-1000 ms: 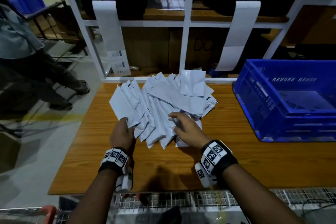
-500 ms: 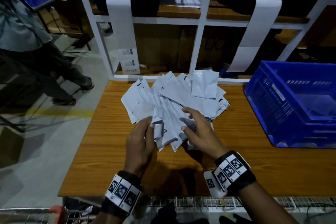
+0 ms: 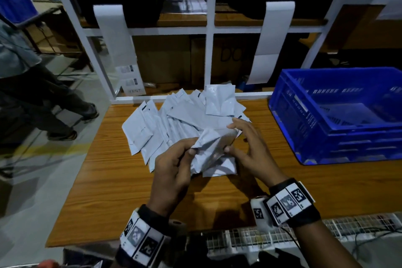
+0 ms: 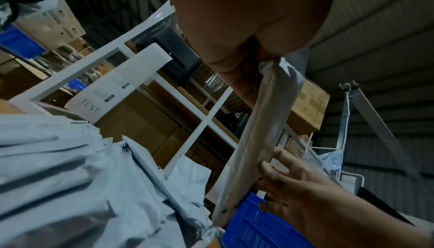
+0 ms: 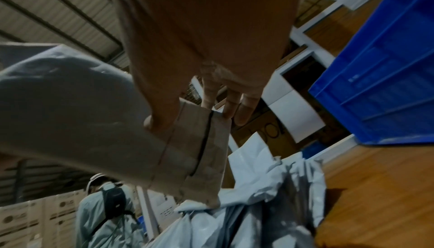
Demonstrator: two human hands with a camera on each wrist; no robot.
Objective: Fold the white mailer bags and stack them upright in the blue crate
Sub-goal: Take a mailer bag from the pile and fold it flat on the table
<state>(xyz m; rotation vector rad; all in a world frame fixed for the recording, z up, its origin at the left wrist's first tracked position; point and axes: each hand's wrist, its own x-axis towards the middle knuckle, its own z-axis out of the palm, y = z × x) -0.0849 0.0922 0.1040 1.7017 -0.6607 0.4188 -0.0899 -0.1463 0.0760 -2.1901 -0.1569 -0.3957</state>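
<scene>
blue crate (image 3: pixel 339 115): contents unclear | hands: left hand (image 3: pixel 174 172), right hand (image 3: pixel 250 152) pinch one mailer bag (image 3: pixel 208 150)

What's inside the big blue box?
The blue plastic crate shows only its bare ribbed floor; no white mailer bags stand in it. Its near wall hides the closest strip of floor, so that part cannot be checked.

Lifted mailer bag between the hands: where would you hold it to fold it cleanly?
Probably by its two short ends, one hand from each side. The lifted mailer bag is limp and crumpled, held above the pile of mailer bags. The left hand pinches its near-left end; the right hand holds the opposite edge.
</scene>
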